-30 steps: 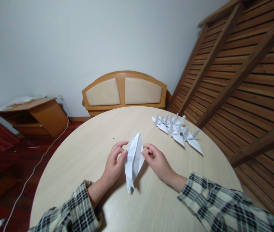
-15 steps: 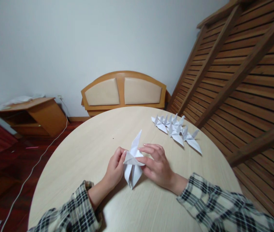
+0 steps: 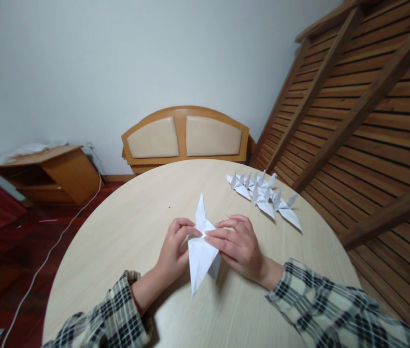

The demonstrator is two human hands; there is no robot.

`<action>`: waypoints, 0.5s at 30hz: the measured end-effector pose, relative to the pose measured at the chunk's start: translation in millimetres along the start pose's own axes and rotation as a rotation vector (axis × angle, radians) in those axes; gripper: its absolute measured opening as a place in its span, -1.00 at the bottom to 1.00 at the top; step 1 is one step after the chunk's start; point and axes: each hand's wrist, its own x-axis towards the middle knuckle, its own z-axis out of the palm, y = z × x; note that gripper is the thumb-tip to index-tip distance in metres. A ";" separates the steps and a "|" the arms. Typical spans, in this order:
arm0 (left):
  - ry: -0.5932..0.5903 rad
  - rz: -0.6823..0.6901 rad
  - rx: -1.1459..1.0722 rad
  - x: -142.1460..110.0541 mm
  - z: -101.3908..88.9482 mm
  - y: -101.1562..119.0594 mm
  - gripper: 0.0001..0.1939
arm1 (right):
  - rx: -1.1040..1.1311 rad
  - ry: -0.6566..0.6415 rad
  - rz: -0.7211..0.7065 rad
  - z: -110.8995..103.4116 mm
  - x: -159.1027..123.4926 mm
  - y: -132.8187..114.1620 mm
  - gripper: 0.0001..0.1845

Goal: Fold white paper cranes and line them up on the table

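A white folded paper (image 3: 202, 258), shaped like a part-folded origami crane, is held between my hands just above the near middle of the table. One narrow point rises away from me, and a broad flap hangs toward me with another flap behind it. My left hand (image 3: 176, 246) pinches its left side, fingertips near the centre crease. From the right, my right hand (image 3: 239, 246) grips the paper, its thumb and fingers close to the same centre. Several finished white paper cranes (image 3: 262, 200) stand grouped at the table's far right.
The round pale wooden table (image 3: 118, 232) fills the foreground. Beyond it stands a padded headboard (image 3: 186, 137) against the wall. A slatted wooden panel (image 3: 364, 130) leans at the right. At the left are a low desk (image 3: 56, 174) and a white cable (image 3: 50, 251) on the floor.
The broad flap has come down toward me, covering the split lower points. The upper point has shifted left and stands straighter. Both hands have closed in on the paper's centre.
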 end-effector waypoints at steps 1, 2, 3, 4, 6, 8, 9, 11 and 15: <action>0.028 0.020 0.065 0.6 -2.1 0.2 -0.84 | -0.004 0.012 -0.014 0.0 0.5 -0.2 -0.57; 0.034 0.047 0.111 1.4 -4.0 0.9 -0.87 | -0.002 0.022 -0.027 0.2 1.0 -0.3 -0.58; 0.015 0.078 0.129 2.3 -5.6 2.0 -0.88 | 0.009 0.028 -0.038 0.5 1.4 -0.3 -0.59; -0.017 0.102 0.110 3.3 -6.7 3.3 -0.88 | 0.028 0.029 -0.043 0.9 1.7 -0.4 -0.61; -0.091 0.090 -0.017 5.0 -6.9 6.1 -0.89 | 0.080 0.029 -0.031 1.7 1.9 -0.8 -0.64; -0.098 -0.006 -0.168 5.7 -4.8 7.9 -0.91 | 0.126 0.040 0.016 2.8 1.4 -1.5 -0.62; -0.065 -0.094 -0.227 5.7 -3.4 8.1 -0.92 | 0.137 0.057 0.052 3.6 1.0 -1.8 -0.59; 0.046 -0.330 -0.331 5.8 0.0 6.6 -0.89 | 0.131 0.107 0.130 6.0 -0.2 -2.4 -0.51; 0.226 -0.707 -0.703 6.3 7.5 -1.8 -0.71 | 0.079 0.179 0.220 12.2 -2.5 -2.3 -0.50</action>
